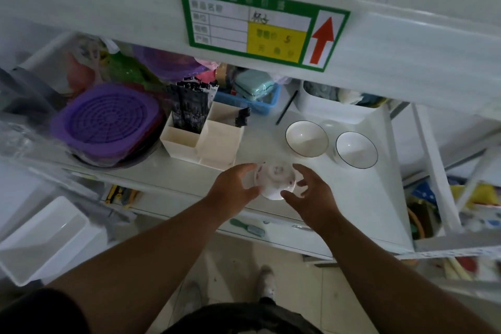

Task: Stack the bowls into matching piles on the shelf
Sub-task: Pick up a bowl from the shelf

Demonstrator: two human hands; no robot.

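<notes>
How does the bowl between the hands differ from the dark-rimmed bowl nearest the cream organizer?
The patterned bowl carries reddish floral marks inside; the dark-rimmed bowl is plain white with a thin dark rim line. The patterned bowl sits near the shelf's front edge between the left hand and right hand; the dark-rimmed bowl sits farther back, untouched. The patterned bowl looks blurred, the dark-rimmed bowl sharp. Both are white and upright.

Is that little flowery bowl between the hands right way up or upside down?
Upside down, it seems. The patterned bowl shows its round foot ring on top, unlike the two dark-rimmed bowls behind, whose white insides face up.
</notes>
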